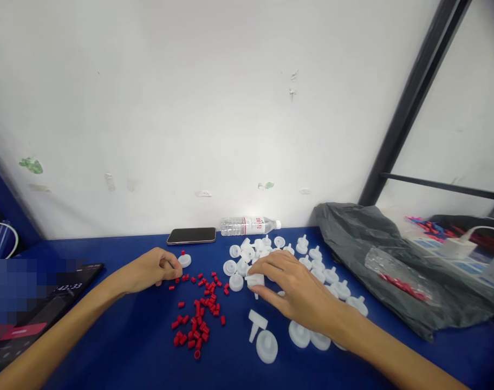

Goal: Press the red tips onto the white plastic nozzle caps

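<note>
One finished-looking piece, a white base topped with red, stands just beside the left hand; it is the only one I can see wearing red, so the work looks barely begun; the loose red caps lie scattered between the hands, and the white nozzles crowd around and beyond the right hand, seemingly all bare. The left thumb and fingertips are drawn together over the nearest caps; whether they pinch one I cannot tell; the right fingers and thumb grasp a nozzle.

The table is blue; a phone and a bottle lie at its back, by a scuffed white wall; a larger screen lies at left; at right, a dark bag bears a clear packet of red pieces, before a slanting black post.
</note>
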`<state>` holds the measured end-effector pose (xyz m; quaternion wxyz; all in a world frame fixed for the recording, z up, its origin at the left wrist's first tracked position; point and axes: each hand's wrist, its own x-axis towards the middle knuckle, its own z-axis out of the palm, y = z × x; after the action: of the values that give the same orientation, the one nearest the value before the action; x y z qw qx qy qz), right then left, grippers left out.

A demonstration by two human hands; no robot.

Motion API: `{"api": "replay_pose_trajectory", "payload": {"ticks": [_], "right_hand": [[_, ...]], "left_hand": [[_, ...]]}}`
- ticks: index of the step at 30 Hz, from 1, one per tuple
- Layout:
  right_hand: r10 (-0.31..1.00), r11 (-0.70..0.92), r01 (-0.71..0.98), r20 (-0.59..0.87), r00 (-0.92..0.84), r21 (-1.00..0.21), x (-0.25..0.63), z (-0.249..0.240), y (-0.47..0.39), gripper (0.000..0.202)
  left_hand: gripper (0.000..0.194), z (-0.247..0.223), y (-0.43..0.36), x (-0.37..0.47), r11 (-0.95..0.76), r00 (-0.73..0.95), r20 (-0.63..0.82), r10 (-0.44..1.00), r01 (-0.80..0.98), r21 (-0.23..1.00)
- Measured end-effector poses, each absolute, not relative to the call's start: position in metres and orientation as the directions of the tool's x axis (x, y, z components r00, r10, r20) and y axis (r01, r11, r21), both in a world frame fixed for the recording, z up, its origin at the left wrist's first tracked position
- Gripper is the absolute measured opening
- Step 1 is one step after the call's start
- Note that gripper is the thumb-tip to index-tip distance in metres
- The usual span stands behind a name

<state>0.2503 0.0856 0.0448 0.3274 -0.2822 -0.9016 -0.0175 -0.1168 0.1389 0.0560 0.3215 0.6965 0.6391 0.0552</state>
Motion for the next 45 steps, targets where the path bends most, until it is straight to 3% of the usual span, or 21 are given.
{"api": "replay_pose_trajectory", "payload": {"ticks": [10, 15, 24, 33, 39, 45], "right_hand": [[0.468, 0.855, 0.505, 0.589, -0.658, -0.115, 0.247, 0.044, 0.085, 0.014], [0.492, 0.844, 0.518, 0.578, -0.650, -0.136, 0.248, 0.043, 0.083, 0.022], [0.303, 0.924, 0.379, 0.709, -0.637, -0.055, 0.242, 0.045, 0.077, 0.028], [0.244, 0.932, 0.361, 0.737, -0.630, 0.000, 0.240, 0.046, 0.073, 0.023], [0.218, 0.943, 0.333, 0.750, -0.624, 0.004, 0.240, 0.044, 0.075, 0.019], [0.217, 0.950, 0.308, 0.800, -0.560, -0.042, 0.239, 0.050, 0.071, 0.019]], "left_hand": [[0.023, 0.055, 0.137, -0.115, -0.009, 0.223, -0.318, 0.922, 0.831, 0.557], [0.032, 0.072, 0.121, -0.101, -0.023, 0.236, -0.224, 0.945, 0.735, 0.678], [0.037, 0.060, 0.066, -0.018, -0.078, 0.297, -0.074, 0.952, 0.470, 0.879], [0.024, 0.048, 0.057, -0.011, -0.135, 0.275, 0.041, 0.960, 0.332, 0.934], [0.025, 0.045, 0.055, -0.005, -0.100, 0.245, 0.038, 0.969, 0.243, 0.965], [0.032, 0.057, 0.057, -0.008, -0.090, 0.347, 0.041, 0.937, 0.128, 0.988]]}}
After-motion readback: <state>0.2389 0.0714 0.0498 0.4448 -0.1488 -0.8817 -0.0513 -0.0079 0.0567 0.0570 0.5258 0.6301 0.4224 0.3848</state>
